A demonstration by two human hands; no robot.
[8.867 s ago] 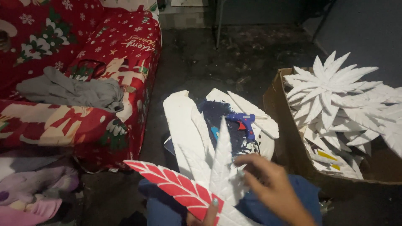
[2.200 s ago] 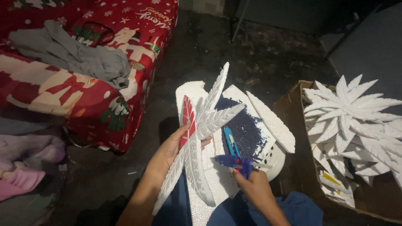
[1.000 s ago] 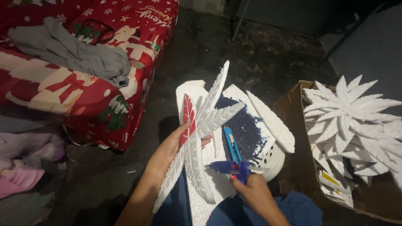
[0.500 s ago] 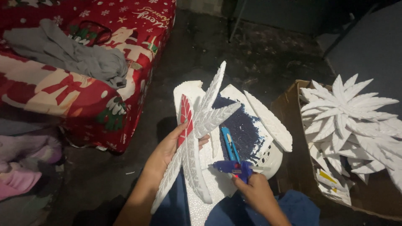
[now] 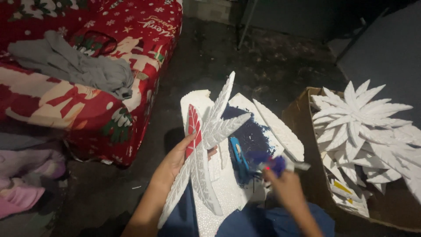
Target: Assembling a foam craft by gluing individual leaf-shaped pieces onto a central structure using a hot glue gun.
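Note:
My left hand (image 5: 177,160) grips a cluster of white foam leaf shapes (image 5: 206,145) joined at their bases, with one red leaf (image 5: 192,131) among them. The leaves fan up and down from my palm. My right hand (image 5: 285,188) is blurred in motion and holds a blue and purple glue gun (image 5: 276,166) just right of the leaf cluster. Under both hands lie white foam sheets (image 5: 219,193) with a dark blue patch (image 5: 250,136), and a blue tool (image 5: 238,154) rests on them.
A cardboard box (image 5: 298,114) at the right holds finished white foam leaf flowers (image 5: 364,127). A couch with a red patterned cover (image 5: 87,101) stands at the left, a grey cloth (image 5: 74,66) on it. Pink fabric (image 5: 19,199) lies at the lower left. Dark floor lies beyond.
My right hand has swung the glue gun to the right and slightly up, now blurred. The left hand keeps the leaf cluster in the same place.

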